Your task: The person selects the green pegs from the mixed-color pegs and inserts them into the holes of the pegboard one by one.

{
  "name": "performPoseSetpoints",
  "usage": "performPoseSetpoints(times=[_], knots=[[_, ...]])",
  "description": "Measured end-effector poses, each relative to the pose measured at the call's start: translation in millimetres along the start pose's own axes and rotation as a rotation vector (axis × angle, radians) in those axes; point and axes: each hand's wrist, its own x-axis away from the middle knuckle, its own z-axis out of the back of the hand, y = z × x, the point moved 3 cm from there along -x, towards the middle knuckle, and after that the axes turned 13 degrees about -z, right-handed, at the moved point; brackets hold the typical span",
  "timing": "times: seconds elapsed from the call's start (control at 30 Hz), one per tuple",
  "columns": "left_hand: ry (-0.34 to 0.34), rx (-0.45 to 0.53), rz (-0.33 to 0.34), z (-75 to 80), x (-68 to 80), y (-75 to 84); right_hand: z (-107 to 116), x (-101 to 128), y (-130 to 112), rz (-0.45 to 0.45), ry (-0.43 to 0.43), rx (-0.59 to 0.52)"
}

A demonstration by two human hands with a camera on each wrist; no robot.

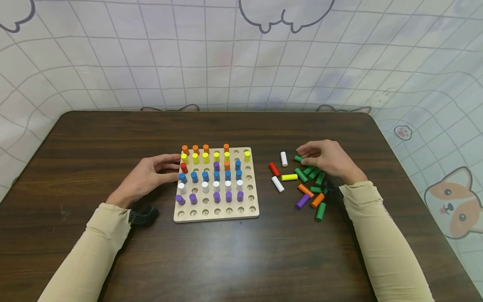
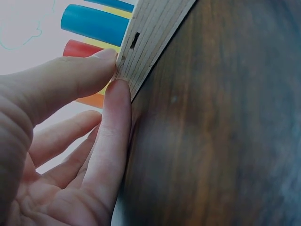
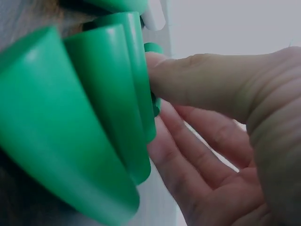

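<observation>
Green peg (image 1: 298,158), pinched between thumb and fingers of the right hand (image 1: 327,157), over the right part of the table (image 1: 219,264). Visible end points left, toward the pegboard (image 1: 222,217); fingers cover the rest, so full long axis hard to tell. Plain short cylinder, smooth. Right hand clearly nearest it. More loose green pegs (image 1: 301,174) cluster just to its near side, some touching, lying on their sides. Left of them: white pegs (image 1: 277,184), red peg (image 1: 273,169), yellow peg (image 1: 289,177). Pegboard, pale layered wood, lies between the hands, well left of the held peg; coloured pegs stand in its rows, nearest row of holes unfilled. Left hand (image 1: 145,176): thumb and index extended, relaxed, touching the board's left edge.
</observation>
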Motion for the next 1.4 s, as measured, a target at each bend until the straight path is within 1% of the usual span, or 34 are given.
performPoseSetpoints(times=[0.2, 0.43, 0.83, 1.17, 1.27, 1.4], knots=[[0.001, 0.007, -0.007, 0.0, 0.9, -0.1, -1, 2, -3, -0.02, -0.001, 0.032], [0.003, 0.005, -0.015, 0.4, 0.9, -0.1, 0, 6, -9, 0.0, 0.008, 0.055], [0.002, 0.002, -0.018, 0.3, 1.1, 0.3, 5, 12, -16, 0.04, 0.056, 0.018], [0.001, 0.007, -0.026, 0.2, 2.1, -0.5, 4, 15, -21, 0.044, 0.075, -0.053], [-0.001, 0.013, -0.024, 0.4, 1.2, -1.4, 3, 16, -22, 0.046, 0.046, -0.122], [0.002, 0.027, -0.027, 0.7, 0.5, -2.3, 2, 19, -28, 0.027, -0.014, -0.259]])
